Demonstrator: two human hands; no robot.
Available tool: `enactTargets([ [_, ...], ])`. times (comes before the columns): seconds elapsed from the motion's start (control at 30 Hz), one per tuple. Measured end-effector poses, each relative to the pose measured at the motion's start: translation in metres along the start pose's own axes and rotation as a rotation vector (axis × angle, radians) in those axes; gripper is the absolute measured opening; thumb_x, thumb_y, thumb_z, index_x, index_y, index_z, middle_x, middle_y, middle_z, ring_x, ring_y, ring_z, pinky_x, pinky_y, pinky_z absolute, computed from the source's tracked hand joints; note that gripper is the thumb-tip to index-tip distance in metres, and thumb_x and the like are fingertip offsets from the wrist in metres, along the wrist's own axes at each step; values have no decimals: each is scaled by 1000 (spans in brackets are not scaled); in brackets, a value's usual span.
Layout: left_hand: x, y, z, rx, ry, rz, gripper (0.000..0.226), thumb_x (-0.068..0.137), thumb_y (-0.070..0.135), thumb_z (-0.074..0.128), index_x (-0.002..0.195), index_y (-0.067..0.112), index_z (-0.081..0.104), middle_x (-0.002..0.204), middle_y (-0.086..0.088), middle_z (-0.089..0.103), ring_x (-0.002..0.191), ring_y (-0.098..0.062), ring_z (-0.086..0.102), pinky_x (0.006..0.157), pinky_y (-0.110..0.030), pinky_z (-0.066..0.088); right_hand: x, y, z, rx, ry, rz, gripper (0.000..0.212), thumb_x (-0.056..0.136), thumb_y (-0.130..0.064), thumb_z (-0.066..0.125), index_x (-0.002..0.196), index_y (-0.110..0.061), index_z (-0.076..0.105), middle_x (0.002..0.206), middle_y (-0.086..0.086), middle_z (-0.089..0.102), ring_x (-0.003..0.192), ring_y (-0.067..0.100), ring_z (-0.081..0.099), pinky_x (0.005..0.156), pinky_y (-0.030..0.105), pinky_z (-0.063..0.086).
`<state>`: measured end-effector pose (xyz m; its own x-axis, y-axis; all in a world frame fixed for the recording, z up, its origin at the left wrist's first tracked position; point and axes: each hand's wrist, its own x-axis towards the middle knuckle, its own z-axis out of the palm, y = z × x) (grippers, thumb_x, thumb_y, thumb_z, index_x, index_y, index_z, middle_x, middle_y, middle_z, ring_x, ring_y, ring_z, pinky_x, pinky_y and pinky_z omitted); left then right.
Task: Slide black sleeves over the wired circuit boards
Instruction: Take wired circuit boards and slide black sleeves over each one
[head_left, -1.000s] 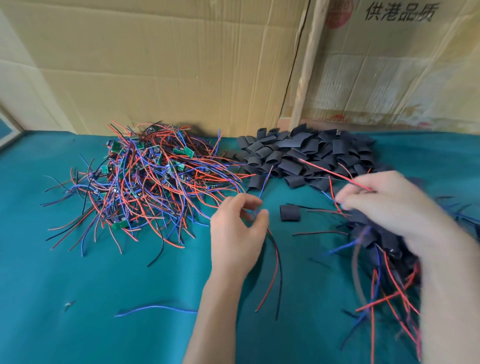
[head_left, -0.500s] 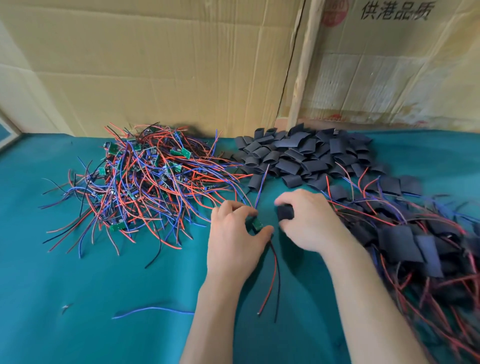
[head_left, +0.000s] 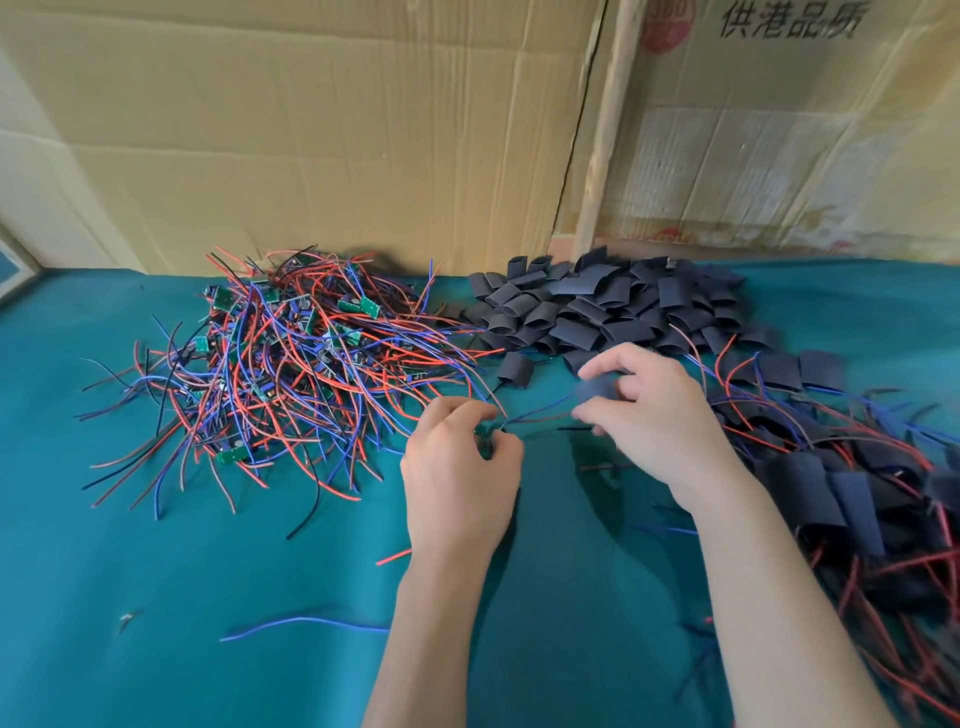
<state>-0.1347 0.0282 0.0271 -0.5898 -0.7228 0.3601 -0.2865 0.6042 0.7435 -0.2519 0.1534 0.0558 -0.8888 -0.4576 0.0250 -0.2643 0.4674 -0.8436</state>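
My left hand (head_left: 460, 457) pinches a small green circuit board (head_left: 485, 441), mostly hidden by the fingers, over the teal table. Its blue and red wires (head_left: 540, 413) run right toward my right hand (head_left: 649, 410), which pinches a blurred black sleeve (head_left: 597, 388) near the wire ends. A tangled heap of wired boards (head_left: 291, 364) lies at the left. Loose black sleeves (head_left: 597, 306) are piled at the back centre. Boards covered with sleeves (head_left: 841, 478) lie in a heap at the right.
The teal cloth (head_left: 156, 597) covers the table. Cardboard sheets (head_left: 311, 130) stand along the back edge. A stray blue wire (head_left: 301, 623) and a red wire (head_left: 395, 557) lie near my left forearm. One sleeve (head_left: 515, 369) sits apart ahead of my hands.
My right hand moved from the right heap to the loose sleeve, picked it up and lifted it off the cloth. The board's wires now stretch between both hands.
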Motion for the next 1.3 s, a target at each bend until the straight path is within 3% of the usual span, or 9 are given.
enactTargets([
  [0.13,2,2,-1,-116,48,-16,23,82,8,66,99,18,79,94,6,73,82,-12,64,82,-23,45,2,0,-8,278,118,-5,27,81,-1,70,92,-26,65,75,2,75,50,13,60,52,25,42],
  [0.27,1,4,-2,-206,33,-69,21,83,10,64,90,24,79,82,10,70,74,-2,61,71,-14,43,1,-6,-20,553,211,-9,20,86,3,68,93,-15,71,89,16,76,54,17,62,45,22,44],
  [0.43,1,6,-3,-339,-26,-147,18,84,11,65,86,25,77,76,11,70,69,-20,70,76,-35,57,0,-8,-32,902,193,-29,17,100,-5,58,97,-12,74,107,23,67,79,35,76,66,31,60],
  [0.6,0,5,-2,-383,-73,-139,18,85,11,68,83,28,75,74,11,70,63,-14,71,61,-15,49,1,-2,-33,932,191,-50,11,100,-2,60,101,-6,71,106,28,67,88,42,76,75,35,62],
  [0.73,1,6,1,-490,-126,-160,22,79,6,65,92,20,78,84,-2,65,71,-18,68,51,-25,58,2,-2,-32,974,129,-50,19,102,-6,57,95,-9,74,109,25,63,91,46,74,79,40,63],
  [0.83,1,5,3,-523,-163,-163,30,72,16,60,94,19,79,87,-9,56,76,-24,67,52,-32,60,3,-1,-26,942,73,-55,20,102,-2,56,97,-8,75,101,17,65,94,45,74,82,41,63],
  [1.0,0,3,3,-495,-217,-171,25,84,9,56,93,17,77,93,-19,64,56,-16,70,52,-15,52,1,-2,-19,885,-10,-76,19,96,2,64,97,-10,79,73,1,61,93,42,75,84,42,62],
  [1.17,0,3,6,-488,-213,-172,21,78,15,56,79,23,75,84,-4,69,49,-14,65,48,-17,47,1,1,-17,873,-58,-92,17,96,1,64,102,-7,77,86,12,60,95,44,74,86,43,62],
  [1.3,1,0,10,-560,-251,-189,24,92,4,61,89,23,76,74,0,75,55,-19,67,49,-24,49,2,1,-18,872,-137,-119,17,98,-2,62,105,-8,77,99,19,57,98,45,73,88,45,61],
])
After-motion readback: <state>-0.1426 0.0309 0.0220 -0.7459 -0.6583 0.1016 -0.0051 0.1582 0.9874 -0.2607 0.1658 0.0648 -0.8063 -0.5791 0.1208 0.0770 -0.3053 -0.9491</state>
